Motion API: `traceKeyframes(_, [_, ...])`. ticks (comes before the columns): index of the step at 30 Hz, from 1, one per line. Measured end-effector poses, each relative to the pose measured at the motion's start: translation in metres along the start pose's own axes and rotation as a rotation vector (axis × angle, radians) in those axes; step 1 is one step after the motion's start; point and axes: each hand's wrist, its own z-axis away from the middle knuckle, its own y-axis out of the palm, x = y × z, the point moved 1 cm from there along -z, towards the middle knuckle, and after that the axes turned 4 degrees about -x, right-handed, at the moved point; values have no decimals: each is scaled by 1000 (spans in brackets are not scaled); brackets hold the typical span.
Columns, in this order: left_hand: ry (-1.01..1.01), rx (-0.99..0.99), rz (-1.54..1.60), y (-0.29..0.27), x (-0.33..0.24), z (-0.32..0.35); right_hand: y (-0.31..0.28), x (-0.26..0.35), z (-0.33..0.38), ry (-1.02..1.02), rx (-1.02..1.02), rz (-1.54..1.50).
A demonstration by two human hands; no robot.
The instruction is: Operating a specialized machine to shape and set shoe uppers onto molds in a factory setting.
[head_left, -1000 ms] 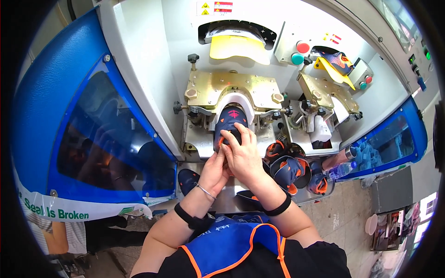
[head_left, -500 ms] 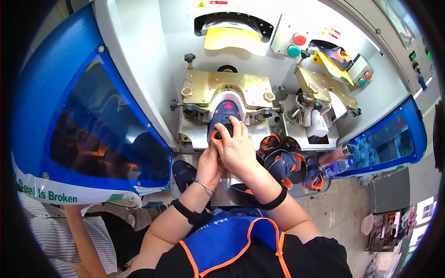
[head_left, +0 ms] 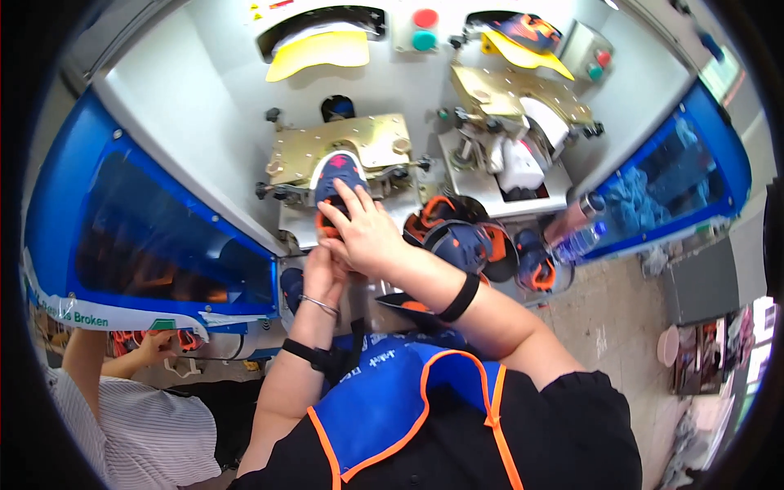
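A navy shoe upper (head_left: 340, 173) with red marks and a white rim sits on the brass fixture (head_left: 371, 145) of a white machine. My right hand (head_left: 363, 233) lies flat on top of the upper, fingers spread, pressing it down. My left hand (head_left: 325, 265) is under and behind the right hand, gripping the upper's near end, partly hidden. A second brass station (head_left: 523, 98) to the right carries a white form.
Several navy and orange shoe uppers (head_left: 469, 241) are piled right of my hands. Red and green buttons (head_left: 424, 28) sit above. Blue guard panels (head_left: 155, 245) flank the machine. A bottle (head_left: 572, 224) stands at right. Another person in a striped shirt (head_left: 139, 425) works at lower left.
The view has shifted slightly; my hands stay on the shoe upper, the right hand spreading flatter over it. The person at lower left has come further into view.
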Motion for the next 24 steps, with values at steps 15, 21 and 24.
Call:
traceKeyframes(15, [-2, 350, -694, 84, 52, 66, -105, -167, 156, 336, 180, -104])
traceKeyframes(21, [289, 651, -717, 141, 33, 93, -147, -137, 131, 323, 24, -477])
traceKeyframes(24, [-46, 319, -193, 155, 21, 101, -154, -97, 122, 189, -116, -562])
